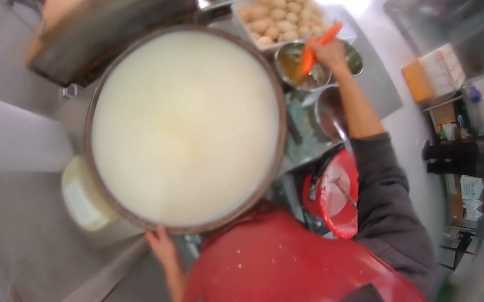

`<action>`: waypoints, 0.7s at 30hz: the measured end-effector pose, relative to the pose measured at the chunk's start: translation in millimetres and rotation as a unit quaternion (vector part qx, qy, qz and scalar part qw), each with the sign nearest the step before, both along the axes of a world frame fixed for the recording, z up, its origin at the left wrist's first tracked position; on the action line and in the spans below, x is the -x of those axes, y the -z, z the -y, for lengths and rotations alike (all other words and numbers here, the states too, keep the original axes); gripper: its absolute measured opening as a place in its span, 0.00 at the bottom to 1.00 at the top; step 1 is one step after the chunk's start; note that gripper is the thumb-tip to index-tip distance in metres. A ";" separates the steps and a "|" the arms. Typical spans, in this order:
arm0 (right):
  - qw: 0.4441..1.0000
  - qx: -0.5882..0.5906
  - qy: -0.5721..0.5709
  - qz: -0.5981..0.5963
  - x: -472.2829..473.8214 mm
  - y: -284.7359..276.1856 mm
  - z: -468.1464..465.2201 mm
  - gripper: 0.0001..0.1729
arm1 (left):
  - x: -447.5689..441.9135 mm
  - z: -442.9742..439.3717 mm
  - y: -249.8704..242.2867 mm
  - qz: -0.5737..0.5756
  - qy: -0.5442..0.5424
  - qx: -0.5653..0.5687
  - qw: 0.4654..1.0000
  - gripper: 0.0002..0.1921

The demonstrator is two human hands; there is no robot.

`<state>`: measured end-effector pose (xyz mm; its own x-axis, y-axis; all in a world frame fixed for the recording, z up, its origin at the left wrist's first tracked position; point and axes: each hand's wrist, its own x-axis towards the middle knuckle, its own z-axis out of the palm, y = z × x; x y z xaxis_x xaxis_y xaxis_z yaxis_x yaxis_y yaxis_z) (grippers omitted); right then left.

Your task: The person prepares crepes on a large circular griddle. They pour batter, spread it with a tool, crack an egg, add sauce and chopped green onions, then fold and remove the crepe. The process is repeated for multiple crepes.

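Note:
A large round griddle (pixel 184 127), its surface covered by a smooth pale cream layer, fills the middle. My left hand (pixel 161 247) rests its fingers on the griddle's near left rim. At the right, my right hand (pixel 326 51) is closed around an orange handled tool (pixel 307 61), slightly blurred. The tool's lower end is over or in a metal bowl (pixel 292 67) of yellow-brown liquid; its tip cannot be told. Another metal bowl (pixel 353 58) is partly hidden behind my right hand. A plastic tub (pixel 260 47) of brown eggs (pixel 283 15) stands just beyond the bowls.
Beside my right forearm is a metal pot (pixel 328 111) with a ladle-like handle. Below it, a red bucket (pixel 340 197) holds pale batter-like stuff and a utensil. A pale plastic container (pixel 82 193) stands left of the griddle. A person in dark clothes (pixel 471 156) is far right.

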<state>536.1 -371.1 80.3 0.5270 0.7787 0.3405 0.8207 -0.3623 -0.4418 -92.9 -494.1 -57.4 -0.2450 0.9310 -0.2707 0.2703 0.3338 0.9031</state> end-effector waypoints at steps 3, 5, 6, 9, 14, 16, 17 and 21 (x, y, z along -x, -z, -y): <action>0.991 -0.038 0.068 -0.108 -10.3 -13.1 7.9 0.26 | 21.3 -1.5 -9.1 -0.002 0.016 0.026 1.000 0.26; 0.987 -0.073 0.069 -0.128 -18.0 -16.5 13.4 0.27 | 41.9 -6.4 -7.1 -0.007 -0.064 0.035 0.997 0.27; 0.983 -0.059 0.094 -0.145 -19.7 -13.9 15.8 0.26 | 51.8 -9.9 -4.5 0.008 -0.054 0.013 0.998 0.27; 0.980 0.046 0.195 -0.011 -4.9 1.4 13.0 0.19 | 74.8 -26.1 5.1 -0.051 0.065 -0.003 0.997 0.28; 0.797 -0.404 0.103 -0.436 89.5 35.1 7.6 0.11 | 78.5 -53.7 13.1 0.029 0.109 -0.083 0.990 0.32; 0.807 -0.371 0.011 -0.459 130.0 48.9 -6.8 0.12 | 72.8 -66.2 13.1 -0.076 0.109 -0.084 0.988 0.33; 0.785 -0.334 0.032 -0.521 146.7 61.7 -23.0 0.13 | 68.7 -73.5 14.5 -0.123 0.115 -0.069 0.983 0.34; 0.854 -0.101 -0.160 -0.485 168.8 86.8 -152.6 0.15 | 58.5 -96.0 17.2 -0.174 0.109 -0.094 0.974 0.39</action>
